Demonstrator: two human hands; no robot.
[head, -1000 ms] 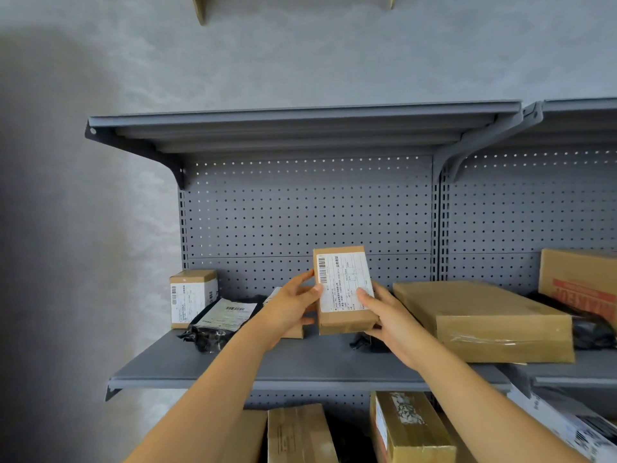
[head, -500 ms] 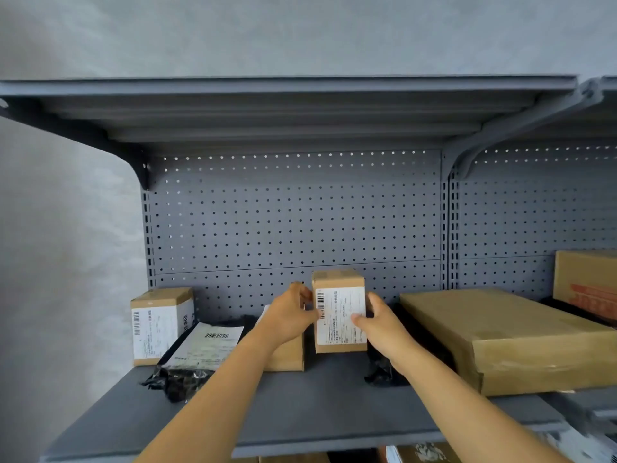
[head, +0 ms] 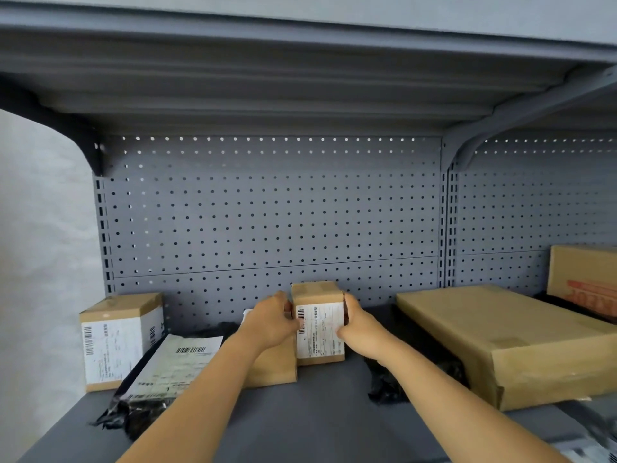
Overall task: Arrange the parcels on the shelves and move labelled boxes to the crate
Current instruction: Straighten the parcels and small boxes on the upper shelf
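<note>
Soft, even, rather cool light fills the view with no glare, and the underside of the upper shelf [head: 267,78] sits in shade, darkest at the left bracket [head: 76,135]. The wide lens bows the shelf edges near the frame borders. Fine detail is soft throughout: print on the parcel labels [head: 320,329] is smeared and unreadable, and the lower right corner [head: 587,442] is streaked with motion blur.
</note>
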